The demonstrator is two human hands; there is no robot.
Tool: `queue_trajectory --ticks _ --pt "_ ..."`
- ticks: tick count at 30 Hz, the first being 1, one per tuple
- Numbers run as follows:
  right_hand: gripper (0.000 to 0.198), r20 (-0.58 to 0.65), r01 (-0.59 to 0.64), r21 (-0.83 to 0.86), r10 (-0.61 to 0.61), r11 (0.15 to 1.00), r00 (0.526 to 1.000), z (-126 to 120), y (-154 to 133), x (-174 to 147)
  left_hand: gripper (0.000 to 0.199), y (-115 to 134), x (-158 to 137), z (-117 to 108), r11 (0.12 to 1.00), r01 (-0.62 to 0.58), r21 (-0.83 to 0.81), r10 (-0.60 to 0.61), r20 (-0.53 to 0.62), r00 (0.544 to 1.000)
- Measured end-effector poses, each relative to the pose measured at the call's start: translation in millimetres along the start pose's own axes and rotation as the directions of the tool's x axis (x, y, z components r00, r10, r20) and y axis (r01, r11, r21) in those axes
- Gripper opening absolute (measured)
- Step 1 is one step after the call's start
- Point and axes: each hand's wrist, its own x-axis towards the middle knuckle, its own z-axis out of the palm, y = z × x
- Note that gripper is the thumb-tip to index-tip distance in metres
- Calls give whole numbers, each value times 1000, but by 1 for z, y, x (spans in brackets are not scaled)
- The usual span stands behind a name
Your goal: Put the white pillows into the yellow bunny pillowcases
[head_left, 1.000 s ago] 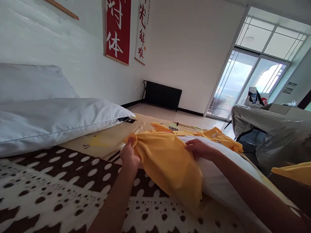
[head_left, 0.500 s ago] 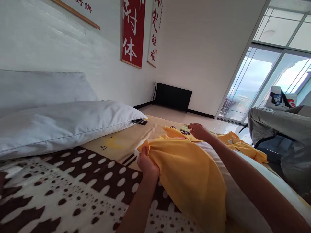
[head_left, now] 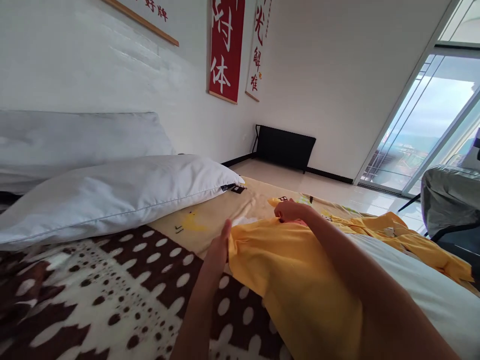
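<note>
A yellow fabric cover (head_left: 288, 265) stretches between my hands over the bed, with its loose part hanging down towards me. My left hand (head_left: 218, 250) is closed on its left edge, thumb pointing up. My right hand (head_left: 291, 210) pinches the fabric at the far edge, where a small yellow tip pokes out past the fingers. White bedding (head_left: 397, 270) lies under my right forearm, partly covered by the yellow cloth. More yellow fabric (head_left: 405, 232) is bunched on the far right of it.
A white pillow (head_left: 131, 195) lies to the left, with another white pillow (head_left: 86, 135) against the wall behind. Brown-and-white patterned blanket (head_left: 123, 295) covers the near left. Beyond the bed are a black folded panel (head_left: 285, 146) and a plastic-wrapped chair (head_left: 450, 200).
My right hand has moved left, nearer my left hand, and now grips the yellow fabric. The left hand's thumb has turned upward. The view has swung slightly left.
</note>
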Motion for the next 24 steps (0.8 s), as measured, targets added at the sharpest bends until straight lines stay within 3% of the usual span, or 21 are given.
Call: queue_trajectory --ticks 4,10,12,16,20,24 --pt "21 -93 -40 -35 36 999 995 -3 9 0 44 12 -16 8 980 -31 199 14 84 996" --pt "18 -236 -79 -87 57 993 970 -6 13 -11 30 5 -8 16 943 -119 312 151 -82 985" --pt "23 -295 -108 -87 78 990 952 -4 16 -15 27 -1 -2 15 941 -89 328 126 -95 987" --pt "23 -364 -140 -21 123 990 923 2 20 -19 30 -14 2 19 980 32 195 -38 27 999" --pt "13 -365 -43 155 97 987 926 3 11 -13 28 -23 0 34 999 -35 34 34 16 999" --pt "23 -355 87 368 53 926 933 0 1 -10 36 -22 -5 43 978 -7 -207 12 23 1000"
